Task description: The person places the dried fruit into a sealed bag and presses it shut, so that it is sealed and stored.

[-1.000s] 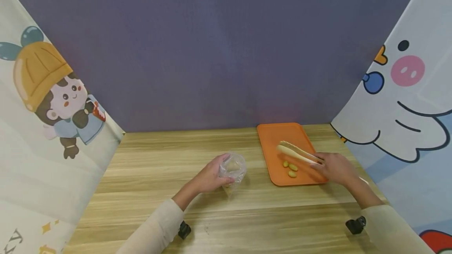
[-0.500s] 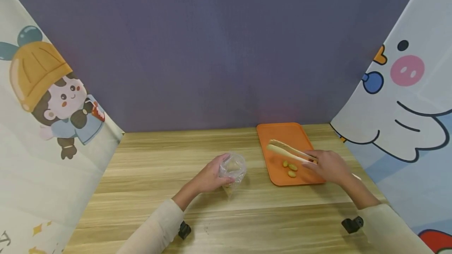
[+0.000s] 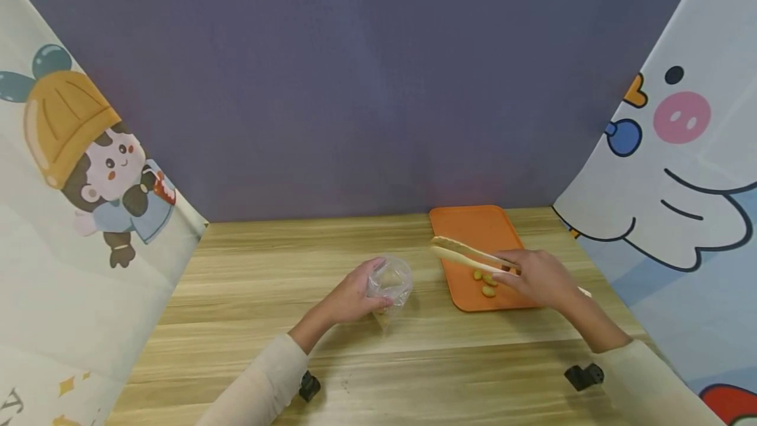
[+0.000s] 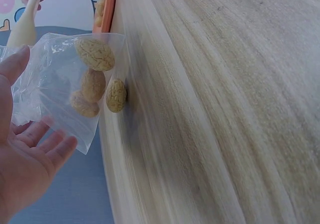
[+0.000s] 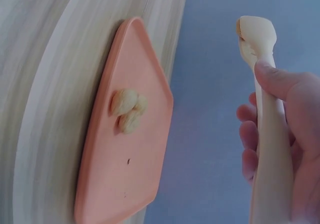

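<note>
My left hand (image 3: 355, 294) holds a clear plastic bag (image 3: 397, 281), thumb on one side and fingers on the other. Several wrinkled walnuts (image 4: 94, 85) lie low in the bag in the left wrist view. Beyond the bag's edge, one more walnut (image 4: 116, 95) sits by the tabletop. My right hand (image 3: 541, 278) grips pale tongs (image 3: 473, 259) above the orange tray (image 3: 473, 222), tips pointing left past its edge. A tan edge (image 5: 238, 28) shows between the tips in the right wrist view; I cannot tell if it is a walnut. Three walnuts (image 3: 488, 291) lie on the tray.
The wood-grain table (image 3: 284, 242) ends at a dark purple-grey backdrop (image 3: 367, 84). Cartoon-printed cloths (image 3: 639, 196) stand at both sides. Small dark crumbs (image 5: 128, 161) lie on the tray. Black camera mounts (image 3: 584, 377) hang by both wrists.
My right hand has moved left with the tongs, whose tips have passed from over the tray to beyond its left edge. My left hand and the bag have stayed in place.
</note>
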Available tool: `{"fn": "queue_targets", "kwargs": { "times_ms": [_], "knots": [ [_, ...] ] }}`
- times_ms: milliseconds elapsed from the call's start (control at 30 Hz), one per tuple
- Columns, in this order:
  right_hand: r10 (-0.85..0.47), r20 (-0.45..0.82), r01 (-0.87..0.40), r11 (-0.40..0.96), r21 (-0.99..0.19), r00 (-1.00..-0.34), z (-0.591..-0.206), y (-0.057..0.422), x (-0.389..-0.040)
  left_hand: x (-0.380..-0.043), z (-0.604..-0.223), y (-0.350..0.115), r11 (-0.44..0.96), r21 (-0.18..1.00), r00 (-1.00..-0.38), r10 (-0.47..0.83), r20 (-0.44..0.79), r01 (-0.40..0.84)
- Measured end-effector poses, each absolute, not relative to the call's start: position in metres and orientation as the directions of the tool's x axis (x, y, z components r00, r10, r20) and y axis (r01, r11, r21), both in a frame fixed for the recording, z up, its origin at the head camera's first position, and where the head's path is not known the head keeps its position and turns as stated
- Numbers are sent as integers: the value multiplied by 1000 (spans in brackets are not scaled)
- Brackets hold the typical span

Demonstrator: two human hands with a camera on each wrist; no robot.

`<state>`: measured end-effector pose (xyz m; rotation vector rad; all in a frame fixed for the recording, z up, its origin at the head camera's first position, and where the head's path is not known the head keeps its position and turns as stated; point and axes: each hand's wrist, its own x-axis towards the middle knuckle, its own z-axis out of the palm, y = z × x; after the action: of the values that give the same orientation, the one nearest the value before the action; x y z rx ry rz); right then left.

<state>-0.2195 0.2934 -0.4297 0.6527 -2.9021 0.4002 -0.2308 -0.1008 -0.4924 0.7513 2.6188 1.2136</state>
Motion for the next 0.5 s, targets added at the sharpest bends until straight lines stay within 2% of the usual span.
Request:
{"fn": "queue_targets", "kwargs": {
  "times_ms": [500],
  "knots": [
    [-480,259,-538,805,-250,-838,-420,260,-209,-229,-491,-100,530,764,-858,510,60,369]
  ]
}}
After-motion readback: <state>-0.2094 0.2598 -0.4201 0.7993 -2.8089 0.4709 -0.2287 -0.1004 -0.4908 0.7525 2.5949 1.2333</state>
